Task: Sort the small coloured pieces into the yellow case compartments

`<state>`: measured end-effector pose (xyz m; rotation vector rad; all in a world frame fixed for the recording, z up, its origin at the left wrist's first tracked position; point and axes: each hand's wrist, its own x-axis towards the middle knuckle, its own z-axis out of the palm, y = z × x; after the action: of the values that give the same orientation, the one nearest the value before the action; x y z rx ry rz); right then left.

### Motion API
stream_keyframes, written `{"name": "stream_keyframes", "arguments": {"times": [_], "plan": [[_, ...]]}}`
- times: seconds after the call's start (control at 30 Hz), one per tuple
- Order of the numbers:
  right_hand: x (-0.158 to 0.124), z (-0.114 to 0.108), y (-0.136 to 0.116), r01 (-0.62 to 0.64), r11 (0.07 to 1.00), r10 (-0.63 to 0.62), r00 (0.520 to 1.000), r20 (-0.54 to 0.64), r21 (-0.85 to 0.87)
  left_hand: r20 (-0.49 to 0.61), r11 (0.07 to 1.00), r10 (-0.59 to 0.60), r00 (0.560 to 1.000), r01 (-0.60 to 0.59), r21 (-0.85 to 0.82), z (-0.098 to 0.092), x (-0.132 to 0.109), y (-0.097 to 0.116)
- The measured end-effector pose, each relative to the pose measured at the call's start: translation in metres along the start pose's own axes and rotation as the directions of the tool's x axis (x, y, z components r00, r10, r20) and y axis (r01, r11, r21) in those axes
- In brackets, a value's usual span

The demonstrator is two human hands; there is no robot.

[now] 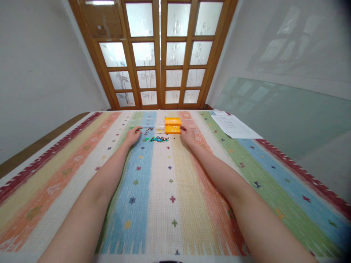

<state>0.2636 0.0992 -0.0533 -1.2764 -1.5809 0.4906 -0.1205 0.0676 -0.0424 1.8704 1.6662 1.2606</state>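
My left hand [133, 135] is beside a small group of dark brown pieces [149, 129], its thumb and index finger slightly apart with nothing visible between them. At the right edge of an opened yellow plastic box [172, 121] is my right hand [187, 134]. Its fingertips are pinched together; a tiny dark spot shows there, too small to name. Small pale and yellow pieces lie in the box's near half. Just in front of the box, a loose pile of tiny blue, green and dark pieces [160, 139] is spread on the striped cloth.
Clear plastic trays or lids [142, 119] seem to lie behind my left hand, hard to make out. The striped tablecloth [161, 204] covers the table. Printed paper sheets [233, 126] lie at the right back edge. Wooden glass-paned doors [160, 54] stand beyond.
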Motion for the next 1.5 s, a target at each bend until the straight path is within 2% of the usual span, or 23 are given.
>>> {"name": "stream_keyframes", "arguments": {"times": [0.27, 0.57, 0.8, 1.1, 1.5], "plan": [[0.0, 0.001, 0.004, 0.013, 1.0, -0.013, 1.0, -0.004, 0.02, 0.158, 0.989, 0.096, 0.983, -0.112, 0.099, 0.0, -0.005, 0.006], [-0.006, -0.001, -0.008, 0.049, 0.999, -0.049, 0.998, 0.03, -0.013, 0.238, 0.956, 0.175, 0.955, -0.223, 0.191, 0.007, -0.003, 0.009], [-0.008, 0.0, -0.009, 0.08, 0.996, -0.077, 0.995, 0.061, -0.043, 0.364, 0.869, 0.3, 0.882, -0.41, 0.277, 0.014, -0.007, 0.03], [-0.013, -0.001, -0.025, 0.042, 0.998, -0.037, 0.995, 0.096, -0.047, 0.417, 0.84, 0.376, 0.827, -0.494, 0.223, 0.02, -0.01, 0.038], [-0.016, -0.004, -0.028, 0.059, 0.997, -0.053, 0.992, 0.115, -0.045, 0.393, 0.865, 0.304, 0.868, -0.424, 0.267, 0.023, -0.01, 0.039]]}}
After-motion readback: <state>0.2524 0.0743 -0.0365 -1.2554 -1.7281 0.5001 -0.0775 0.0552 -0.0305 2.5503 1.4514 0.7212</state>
